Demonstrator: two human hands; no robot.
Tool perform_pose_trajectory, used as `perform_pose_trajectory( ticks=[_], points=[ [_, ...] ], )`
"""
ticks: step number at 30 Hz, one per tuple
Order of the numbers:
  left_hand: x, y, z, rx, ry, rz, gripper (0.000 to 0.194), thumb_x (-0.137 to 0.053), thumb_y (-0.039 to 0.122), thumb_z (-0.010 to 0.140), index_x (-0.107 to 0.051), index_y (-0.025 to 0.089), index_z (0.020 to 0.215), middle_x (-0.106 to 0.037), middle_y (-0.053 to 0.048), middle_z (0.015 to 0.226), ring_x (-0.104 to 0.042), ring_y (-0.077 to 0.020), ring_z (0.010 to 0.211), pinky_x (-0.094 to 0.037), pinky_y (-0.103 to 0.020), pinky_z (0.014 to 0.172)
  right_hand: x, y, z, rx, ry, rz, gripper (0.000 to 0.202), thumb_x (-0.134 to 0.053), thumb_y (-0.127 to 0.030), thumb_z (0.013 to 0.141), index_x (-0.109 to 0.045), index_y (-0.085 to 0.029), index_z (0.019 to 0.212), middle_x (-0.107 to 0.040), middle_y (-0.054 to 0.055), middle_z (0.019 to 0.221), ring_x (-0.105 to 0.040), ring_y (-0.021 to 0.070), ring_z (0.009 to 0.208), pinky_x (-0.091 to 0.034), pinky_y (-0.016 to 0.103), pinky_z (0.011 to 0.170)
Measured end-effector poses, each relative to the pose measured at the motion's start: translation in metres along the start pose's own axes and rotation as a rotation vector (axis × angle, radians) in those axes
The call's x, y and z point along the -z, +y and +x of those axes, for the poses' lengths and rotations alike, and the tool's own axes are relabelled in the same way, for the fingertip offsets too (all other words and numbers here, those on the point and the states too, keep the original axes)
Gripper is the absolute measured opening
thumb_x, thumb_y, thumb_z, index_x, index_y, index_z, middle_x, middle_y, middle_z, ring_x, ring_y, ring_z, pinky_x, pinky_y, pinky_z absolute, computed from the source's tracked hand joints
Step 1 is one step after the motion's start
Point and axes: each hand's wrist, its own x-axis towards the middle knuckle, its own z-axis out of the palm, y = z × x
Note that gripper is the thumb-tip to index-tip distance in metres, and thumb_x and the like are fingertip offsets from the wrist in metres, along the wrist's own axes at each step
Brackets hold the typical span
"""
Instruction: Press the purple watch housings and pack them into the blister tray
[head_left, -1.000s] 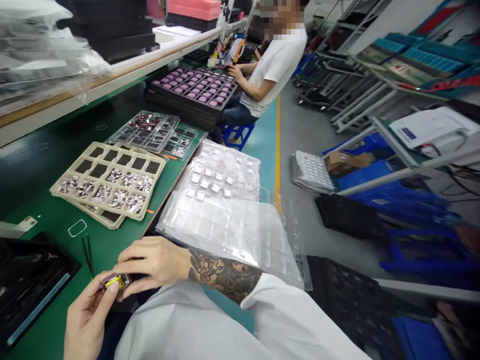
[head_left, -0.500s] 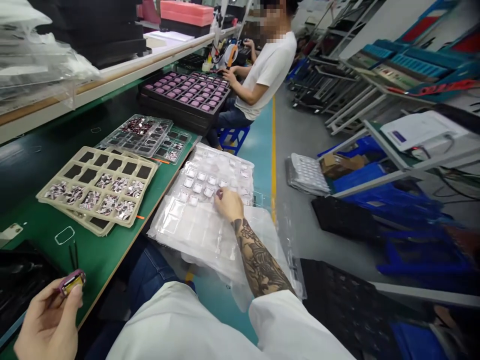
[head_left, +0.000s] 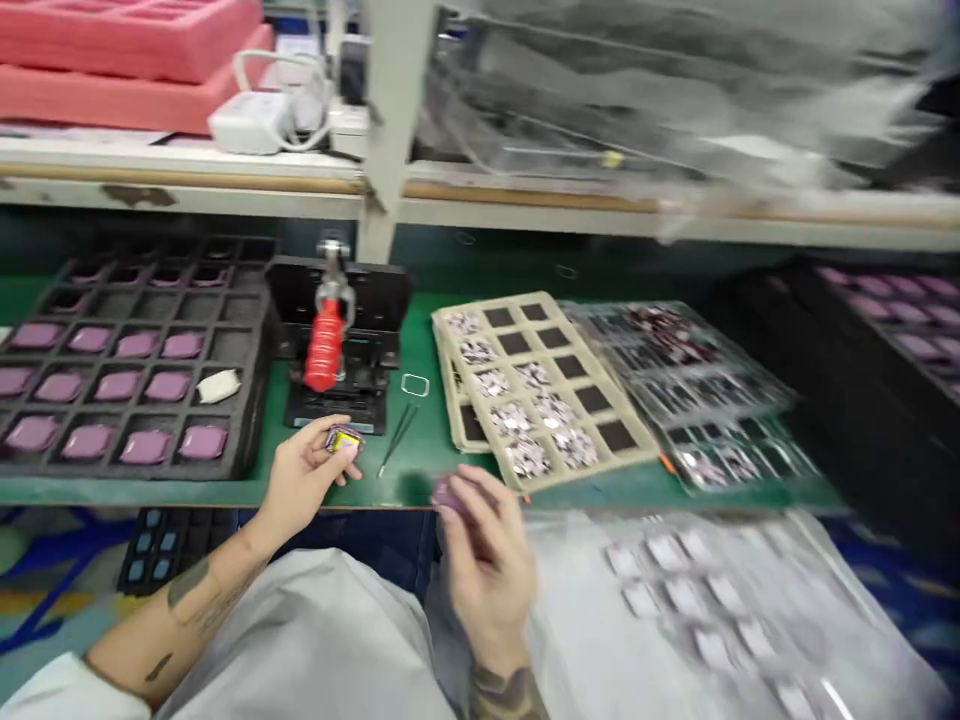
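Note:
Between thumb and fingers, my left hand (head_left: 306, 480) grips a small purple case (head_left: 345, 440) with a yellow part showing inside. It is near the bench edge, just below a black press fixture (head_left: 367, 340) with a red handle (head_left: 324, 345). My right hand (head_left: 487, 560) pinches a purple piece (head_left: 450, 495), somewhat blurred, at the bench edge. Tweezers (head_left: 398, 440) and a thin rounded ring (head_left: 415, 385) lie on the green bench between the hands and the beige tray (head_left: 600, 380), which has small silvery parts in several compartments.
At left is a black foam tray (head_left: 251, 400) of purple cases and one white piece. Clear trays (head_left: 720, 370) lie right of the beige one. Plastic-covered trays (head_left: 585, 620) sit at lower right. A shelf edge (head_left: 525, 205) spans behind.
The view has swung left to face the bench. My right hand has left the plastic-covered tray with the purple piece; my left hand still holds the case.

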Motion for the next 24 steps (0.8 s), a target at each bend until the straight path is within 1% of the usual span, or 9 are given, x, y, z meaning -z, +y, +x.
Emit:
perform_pose_trajectory(
  ticks=[2,4,8,11,14,16,18,20,24],
  points=[
    [0.01,0.005,-0.002,0.025,-0.005,-0.082,0.057,-0.092,0.043,0.09,-0.072,0.012,0.133,-0.084,-0.011,0.101,-0.083,-0.0215,0.073,-0.062,-0.025,0.059,-0.043,-0.013,0.016,0.09,-0.12,0.119,0.045,-0.072,-0.015,0.104,-0.075,-0.035,0.144,-0.075,0.011,0.139,-0.074,0.0286,0.125,-0.065,0.051,0.106],
    [0.019,0.011,-0.006,0.027,-0.039,-0.154,0.056,-0.09,0.041,0.093,-0.072,0.013,0.138,-0.085,-0.013,0.109,-0.084,-0.0225,0.081,-0.068,-0.031,0.07,-0.074,-0.022,0.034,0.159,-0.188,0.203,0.049,-0.075,-0.012,0.101,-0.075,-0.036,0.144,-0.077,0.01,0.135,-0.074,0.0287,0.123,-0.065,0.052,0.105],
    [0.031,0.02,-0.01,-0.011,-0.051,-0.206,0.05,-0.083,0.043,0.1,-0.075,0.015,0.141,-0.085,-0.015,0.12,-0.081,-0.0213,0.084,-0.071,-0.037,0.079,-0.11,-0.031,0.06,0.225,-0.328,0.273,0.043,-0.077,-0.014,0.1,-0.078,-0.037,0.136,-0.08,0.007,0.133,-0.071,0.0297,0.126,-0.06,0.058,0.111],
    [0.035,0.024,-0.006,-0.032,0.007,-0.175,0.039,-0.08,0.042,0.103,-0.078,0.016,0.132,-0.085,-0.014,0.119,-0.083,-0.0229,0.088,-0.072,-0.036,0.082,-0.124,-0.035,0.064,0.161,-0.404,0.296,0.033,-0.075,-0.022,0.103,-0.078,-0.034,0.134,-0.078,0.009,0.136,-0.068,0.0307,0.132,-0.058,0.059,0.116],
    [0.037,0.028,-0.002,-0.05,-0.005,-0.123,0.037,-0.077,0.039,0.105,-0.076,0.018,0.135,-0.086,-0.012,0.114,-0.084,-0.0226,0.09,-0.072,-0.035,0.085,-0.129,-0.036,0.063,-0.013,-0.34,0.361,0.031,-0.072,-0.034,0.106,-0.075,-0.029,0.137,-0.072,0.014,0.143,-0.067,0.0308,0.136,-0.06,0.055,0.115],
    [0.038,0.029,0.0,-0.066,-0.048,-0.078,0.037,-0.075,0.037,0.107,-0.075,0.019,0.139,-0.086,-0.012,0.116,-0.084,-0.0209,0.088,-0.072,-0.034,0.085,-0.13,-0.036,0.065,-0.104,-0.309,0.434,0.024,-0.07,-0.04,0.108,-0.077,-0.027,0.127,-0.075,0.013,0.132,-0.072,0.0279,0.126,-0.063,0.048,0.108],
    [0.038,0.028,0.002,-0.096,-0.087,-0.012,0.03,-0.075,0.035,0.107,-0.079,0.019,0.132,-0.087,-0.011,0.115,-0.083,-0.0197,0.085,-0.071,-0.032,0.083,-0.13,-0.035,0.067,-0.14,-0.307,0.506,0.02,-0.07,-0.043,0.108,-0.079,-0.025,0.113,-0.077,0.01,0.115,-0.075,0.0246,0.111,-0.065,0.042,0.098],
    [0.038,0.024,0.005,-0.165,-0.092,0.074,0.022,-0.074,0.033,0.107,-0.083,0.019,0.122,-0.088,-0.01,0.111,-0.083,-0.0193,0.083,-0.07,-0.029,0.081,-0.131,-0.033,0.068,-0.147,-0.284,0.557,0.019,-0.074,-0.044,0.106,-0.078,-0.025,0.107,-0.076,0.008,0.106,-0.075,0.0229,0.103,-0.065,0.038,0.092],
    [0.037,0.009,0.008,-0.328,-0.017,0.204,0.021,-0.075,0.029,0.106,-0.085,0.02,0.122,-0.088,-0.01,0.112,-0.084,-0.0204,0.084,-0.069,-0.03,0.082,-0.133,-0.029,0.062,-0.16,-0.224,0.523,0.017,-0.07,-0.041,0.108,-0.078,-0.026,0.111,-0.076,0.008,0.11,-0.074,0.0224,0.107,-0.064,0.037,0.093]
  ],
)
